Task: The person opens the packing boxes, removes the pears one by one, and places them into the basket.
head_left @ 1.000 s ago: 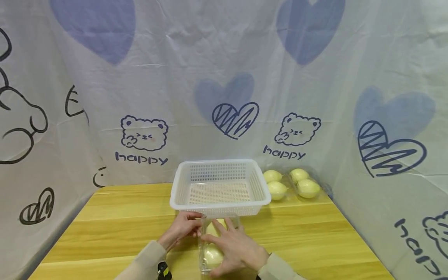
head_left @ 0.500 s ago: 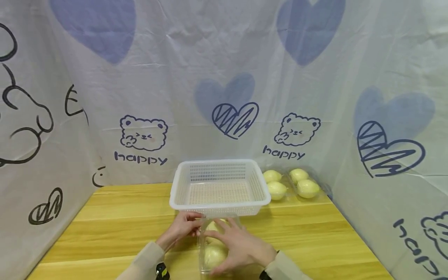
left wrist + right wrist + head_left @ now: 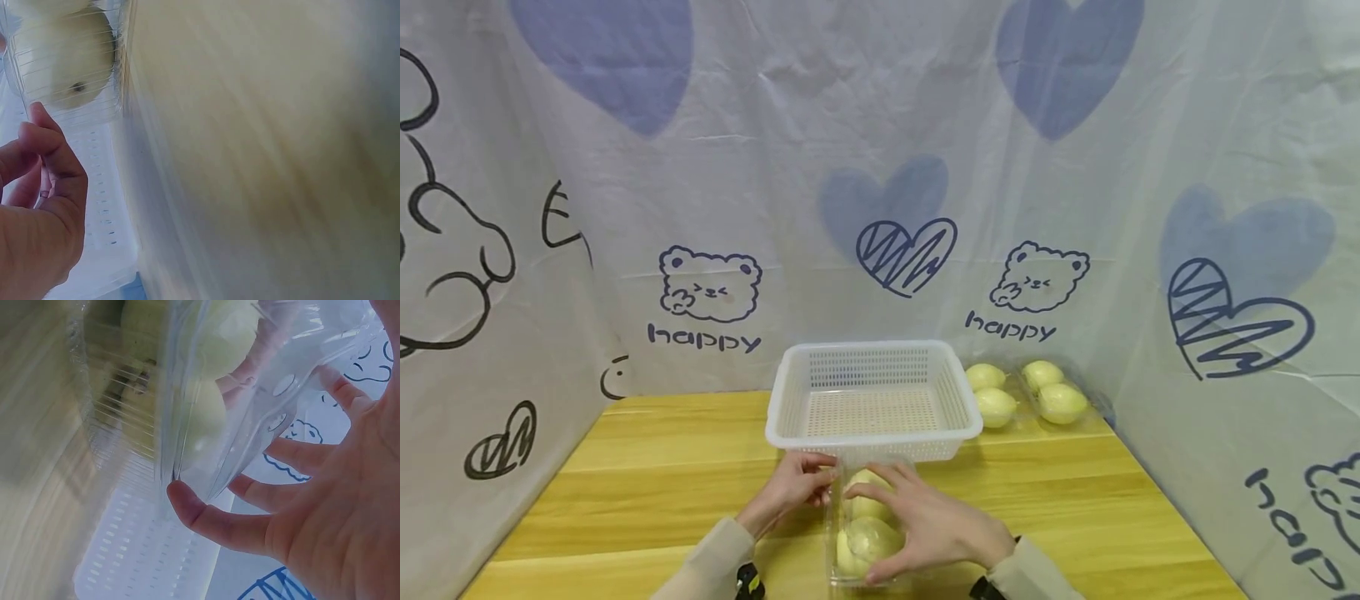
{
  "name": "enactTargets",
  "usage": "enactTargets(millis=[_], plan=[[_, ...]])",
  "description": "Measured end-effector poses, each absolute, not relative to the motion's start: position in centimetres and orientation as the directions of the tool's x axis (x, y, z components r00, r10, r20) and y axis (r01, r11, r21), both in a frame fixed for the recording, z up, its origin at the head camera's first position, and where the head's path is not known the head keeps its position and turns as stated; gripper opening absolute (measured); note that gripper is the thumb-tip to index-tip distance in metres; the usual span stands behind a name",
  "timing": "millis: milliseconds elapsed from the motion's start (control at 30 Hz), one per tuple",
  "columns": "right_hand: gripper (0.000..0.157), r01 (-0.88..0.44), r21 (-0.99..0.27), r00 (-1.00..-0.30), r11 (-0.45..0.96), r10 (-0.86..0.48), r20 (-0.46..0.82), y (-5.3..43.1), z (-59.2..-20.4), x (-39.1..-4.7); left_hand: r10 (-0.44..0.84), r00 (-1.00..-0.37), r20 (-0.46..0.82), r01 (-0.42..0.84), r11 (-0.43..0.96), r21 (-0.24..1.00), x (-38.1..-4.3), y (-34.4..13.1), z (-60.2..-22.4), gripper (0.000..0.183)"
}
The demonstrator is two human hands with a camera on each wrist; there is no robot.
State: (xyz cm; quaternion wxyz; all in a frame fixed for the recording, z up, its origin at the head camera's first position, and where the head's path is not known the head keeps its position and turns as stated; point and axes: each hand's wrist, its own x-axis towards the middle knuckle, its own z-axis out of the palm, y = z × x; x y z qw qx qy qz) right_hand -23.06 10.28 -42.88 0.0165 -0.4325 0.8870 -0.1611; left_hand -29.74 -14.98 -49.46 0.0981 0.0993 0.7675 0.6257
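A clear plastic clamshell box (image 3: 832, 542) with pale yellow, pear-like fruits (image 3: 868, 546) in it sits in front of the basket. My left hand (image 3: 793, 487) pinches the box's far left edge between thumb and fingers; in the left wrist view its fingertips (image 3: 39, 119) are right at the rim. My right hand (image 3: 943, 525) spans the lid (image 3: 284, 381) with spread, bent fingers, thumb at the near end. In the right wrist view the lid stands apart from the base at an angle, fingertips (image 3: 181, 494) on its edge. My right hand hides part of the fruit.
A white perforated basket (image 3: 778, 417) stands just beyond the box, with nothing in it. At its right, two more clear packs hold yellow fruits (image 3: 995, 407) (image 3: 1062, 403). A patterned cloth (image 3: 805, 208) rises behind the wooden table (image 3: 662, 492).
My right hand has shifted right and raised the lid's left side, so more of the fruit shows. My left hand has stayed at the box edge.
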Motion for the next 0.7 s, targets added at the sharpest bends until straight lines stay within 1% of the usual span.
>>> enactTargets(millis=[300, 533, 700], plan=[[0.087, -0.744, -0.359, -0.634, 0.563, -0.765, 0.115, 10.9, -43.0, -23.3, 0.265, -0.963, -0.043, 0.007, 0.184, 0.983, -29.7, -14.7, -49.5, 0.036], [0.085, -0.755, -0.384, -0.619, 0.532, -0.772, 0.147, 11.4, -43.1, -23.2, 0.272, -0.961, -0.057, -0.01, 0.173, 0.985, -29.8, -14.8, -49.7, 0.035], [0.088, -0.741, -0.42, -0.626, 0.524, -0.766, 0.147, 11.7, -43.2, -23.2, 0.283, -0.958, -0.051, -0.007, 0.156, 0.988, -29.7, -14.8, -49.7, 0.035]])
